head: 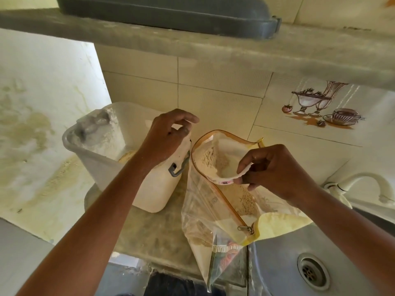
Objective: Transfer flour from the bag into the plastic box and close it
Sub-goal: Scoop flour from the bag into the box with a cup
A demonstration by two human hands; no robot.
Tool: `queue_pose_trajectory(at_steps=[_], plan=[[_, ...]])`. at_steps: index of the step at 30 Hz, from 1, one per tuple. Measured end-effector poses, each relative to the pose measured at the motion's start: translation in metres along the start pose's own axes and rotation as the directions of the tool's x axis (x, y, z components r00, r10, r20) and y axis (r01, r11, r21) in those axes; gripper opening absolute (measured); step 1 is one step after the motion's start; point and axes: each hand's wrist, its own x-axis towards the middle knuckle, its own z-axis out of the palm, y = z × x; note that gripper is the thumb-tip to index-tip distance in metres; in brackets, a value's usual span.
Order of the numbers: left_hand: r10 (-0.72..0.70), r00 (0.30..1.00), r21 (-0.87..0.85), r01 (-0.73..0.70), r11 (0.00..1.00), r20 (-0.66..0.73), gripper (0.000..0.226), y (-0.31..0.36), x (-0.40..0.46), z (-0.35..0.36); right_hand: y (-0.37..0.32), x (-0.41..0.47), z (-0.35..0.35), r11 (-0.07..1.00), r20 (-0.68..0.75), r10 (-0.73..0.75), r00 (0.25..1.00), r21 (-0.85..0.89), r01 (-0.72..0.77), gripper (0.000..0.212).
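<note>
Right hand [275, 169] pinched a small white cup [222, 167] of flour inside the open bag [213, 210] at the surface's sink-side edge. Left hand [168, 133] hovered loosely curled, empty, over the open box [128, 167] near the surface's back left corner.

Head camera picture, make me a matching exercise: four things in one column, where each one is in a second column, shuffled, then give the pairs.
Things:
1. plastic box
2. flour bag
3. small cup
4. drain

Places:
A. in the sink, lower right
B. pinched in the right hand, over the bag's mouth
C. on the counter at left, under the left hand
D. standing open between box and sink

Pairs: 1-C, 2-D, 3-B, 4-A
</note>
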Motion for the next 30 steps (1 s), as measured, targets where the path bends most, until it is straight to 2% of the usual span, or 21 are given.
queue_pose_trajectory(at_steps=[6,10,13,18,22,26,30], plan=[[-0.154,0.984,0.056,0.159,0.986,-0.086,0.027,-0.021,-0.002,-0.058,-0.019,0.022,0.017,0.995,-0.002,-0.074,0.997,0.064,0.074,0.018],[-0.199,0.966,0.107,0.218,0.97,-0.168,0.025,-0.037,-0.006,-0.094,-0.029,0.045,0.035,0.989,-0.002,-0.111,0.994,0.102,0.111,0.018],[-0.242,0.939,0.138,0.281,0.95,-0.245,0.021,-0.049,-0.009,-0.119,-0.038,0.071,0.06,0.985,0.008,-0.156,0.988,0.071,0.155,0.018],[-0.296,0.923,0.257,0.356,0.898,-0.246,0.016,-0.073,-0.015,-0.143,-0.041,0.117,0.104,0.982,0.03,-0.189,0.981,0.001,0.19,0.019],[-0.414,0.889,0.41,0.458,0.788,-0.196,0.019,-0.089,-0.02,-0.144,-0.034,0.151,0.137,0.952,0.032,-0.247,0.969,-0.178,0.249,0.02],[-0.414,0.89,0.539,0.448,0.714,-0.19,0.023,-0.092,-0.017,-0.139,-0.027,0.164,0.155,0.854,0.133,-0.181,0.974,-0.47,0.223,0.023],[-0.417,0.872,0.558,0.486,0.673,-0.257,0.024,-0.094,-0.017,-0.136,-0.02,0.166,0.155,0.819,0.079,-0.167,0.983,-0.544,0.183,0.023]])
